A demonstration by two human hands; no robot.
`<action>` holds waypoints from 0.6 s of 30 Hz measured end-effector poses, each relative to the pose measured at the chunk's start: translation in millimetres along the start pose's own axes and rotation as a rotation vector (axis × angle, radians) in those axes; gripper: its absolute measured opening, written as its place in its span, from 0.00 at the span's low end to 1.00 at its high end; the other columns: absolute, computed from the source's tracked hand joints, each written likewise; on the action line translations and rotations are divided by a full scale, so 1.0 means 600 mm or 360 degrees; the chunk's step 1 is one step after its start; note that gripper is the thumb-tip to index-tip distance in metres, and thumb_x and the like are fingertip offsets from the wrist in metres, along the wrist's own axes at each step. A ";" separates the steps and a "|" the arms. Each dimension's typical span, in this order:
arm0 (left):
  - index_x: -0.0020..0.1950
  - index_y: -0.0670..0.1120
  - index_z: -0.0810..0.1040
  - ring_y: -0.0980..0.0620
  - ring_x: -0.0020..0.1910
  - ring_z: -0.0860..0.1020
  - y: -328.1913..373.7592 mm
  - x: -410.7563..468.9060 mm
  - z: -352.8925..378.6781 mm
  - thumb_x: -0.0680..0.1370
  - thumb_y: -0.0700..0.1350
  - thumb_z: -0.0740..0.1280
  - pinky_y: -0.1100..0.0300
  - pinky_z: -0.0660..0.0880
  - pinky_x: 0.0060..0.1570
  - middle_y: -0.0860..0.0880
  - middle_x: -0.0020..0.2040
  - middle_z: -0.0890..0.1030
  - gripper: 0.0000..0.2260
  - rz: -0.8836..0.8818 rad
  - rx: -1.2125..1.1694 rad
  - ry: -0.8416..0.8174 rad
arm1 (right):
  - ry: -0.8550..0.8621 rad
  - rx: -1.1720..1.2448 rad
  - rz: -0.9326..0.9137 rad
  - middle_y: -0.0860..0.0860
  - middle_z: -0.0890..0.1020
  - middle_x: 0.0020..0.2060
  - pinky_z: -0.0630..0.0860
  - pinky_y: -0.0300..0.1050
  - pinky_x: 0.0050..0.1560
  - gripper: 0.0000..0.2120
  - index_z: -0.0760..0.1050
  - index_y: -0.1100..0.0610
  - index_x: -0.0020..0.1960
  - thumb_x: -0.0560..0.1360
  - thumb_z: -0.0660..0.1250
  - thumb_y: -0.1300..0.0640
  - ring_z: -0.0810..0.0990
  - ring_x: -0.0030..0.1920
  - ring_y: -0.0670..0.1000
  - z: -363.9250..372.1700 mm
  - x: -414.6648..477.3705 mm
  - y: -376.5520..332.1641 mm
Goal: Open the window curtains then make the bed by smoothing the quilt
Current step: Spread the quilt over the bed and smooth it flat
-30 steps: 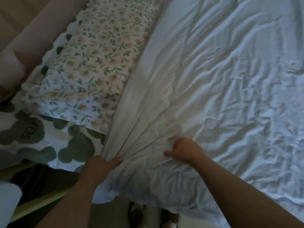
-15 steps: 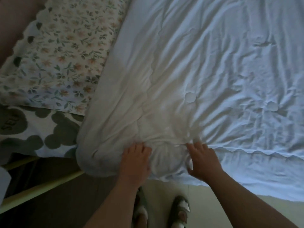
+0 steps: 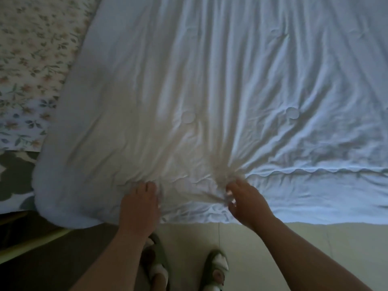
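A white quilt (image 3: 231, 80) with round stitched tufts covers most of the bed, creased lengthways. Its near edge hangs over the bedside. My left hand (image 3: 139, 203) lies on that near edge by the quilt's left corner, fingers curled into the fabric. My right hand (image 3: 244, 201) pinches a bunched fold of the quilt a little to the right, and creases fan out from the pinch. No curtains are in view.
A floral pillow (image 3: 31, 70) lies at the left beside the quilt, over a sheet with dark green blotches (image 3: 12, 175). A pale bed rail (image 3: 31, 242) runs below it. My slippered feet (image 3: 216, 267) stand on pale floor tiles close to the bed.
The view has shifted right along the bed, so the pillow slid toward the left edge. Both hands moved apart along the quilt's near edge, and the right hand now pinches a fold.
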State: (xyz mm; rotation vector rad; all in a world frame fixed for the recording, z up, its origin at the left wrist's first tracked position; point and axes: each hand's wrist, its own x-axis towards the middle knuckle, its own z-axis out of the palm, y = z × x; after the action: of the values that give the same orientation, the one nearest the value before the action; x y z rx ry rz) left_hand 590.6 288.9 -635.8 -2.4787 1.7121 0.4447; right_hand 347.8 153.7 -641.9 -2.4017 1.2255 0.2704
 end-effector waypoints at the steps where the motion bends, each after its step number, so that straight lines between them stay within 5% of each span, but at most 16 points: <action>1: 0.44 0.42 0.73 0.42 0.32 0.75 0.033 0.004 0.008 0.58 0.43 0.75 0.55 0.73 0.29 0.41 0.37 0.75 0.19 0.0072 -0.0027 0.0059 | 0.0121 -0.0030 0.0016 0.51 0.77 0.49 0.74 0.46 0.46 0.13 0.75 0.54 0.51 0.68 0.72 0.57 0.77 0.48 0.55 -0.007 -0.005 0.030; 6: 0.47 0.45 0.77 0.43 0.38 0.77 0.198 0.027 0.041 0.53 0.49 0.77 0.52 0.73 0.35 0.44 0.42 0.77 0.25 0.0409 0.0079 -0.0068 | 0.0182 -0.0458 0.0089 0.56 0.77 0.54 0.75 0.53 0.49 0.36 0.75 0.54 0.59 0.53 0.78 0.51 0.77 0.50 0.61 -0.022 -0.050 0.207; 10: 0.35 0.44 0.80 0.46 0.29 0.78 0.255 0.053 0.051 0.53 0.37 0.80 0.59 0.75 0.28 0.46 0.32 0.78 0.15 0.0466 0.0118 -0.0111 | 0.0140 -0.0655 0.0194 0.54 0.79 0.36 0.77 0.50 0.33 0.19 0.79 0.57 0.45 0.55 0.77 0.67 0.80 0.34 0.59 -0.039 -0.054 0.260; 13: 0.47 0.45 0.81 0.46 0.45 0.81 0.260 0.057 0.052 0.72 0.39 0.71 0.56 0.77 0.45 0.46 0.44 0.81 0.05 0.0352 0.0189 -0.0286 | -0.0026 -0.0580 0.0332 0.52 0.80 0.33 0.76 0.47 0.31 0.08 0.78 0.54 0.40 0.64 0.72 0.64 0.82 0.34 0.56 -0.035 -0.061 0.262; 16: 0.27 0.46 0.78 0.47 0.22 0.77 0.254 0.042 0.059 0.48 0.36 0.83 0.60 0.75 0.23 0.48 0.25 0.76 0.17 0.0405 0.0104 -0.0282 | -0.0106 -0.0409 0.0301 0.53 0.81 0.39 0.78 0.47 0.37 0.08 0.78 0.55 0.44 0.68 0.69 0.64 0.83 0.41 0.57 -0.032 -0.092 0.249; 18: 0.29 0.47 0.78 0.49 0.23 0.77 0.254 0.041 0.056 0.48 0.38 0.83 0.61 0.74 0.23 0.49 0.26 0.76 0.18 0.0336 0.0104 -0.0247 | -0.0205 -0.0366 0.0280 0.52 0.79 0.50 0.75 0.46 0.50 0.12 0.74 0.54 0.55 0.74 0.59 0.64 0.80 0.53 0.55 -0.039 -0.093 0.259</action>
State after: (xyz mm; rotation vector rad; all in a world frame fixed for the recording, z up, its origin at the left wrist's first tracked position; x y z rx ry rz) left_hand 451.1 219.1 -661.7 -2.1658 1.8983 0.5738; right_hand 188.9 102.8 -645.4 -2.4215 1.4139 0.6416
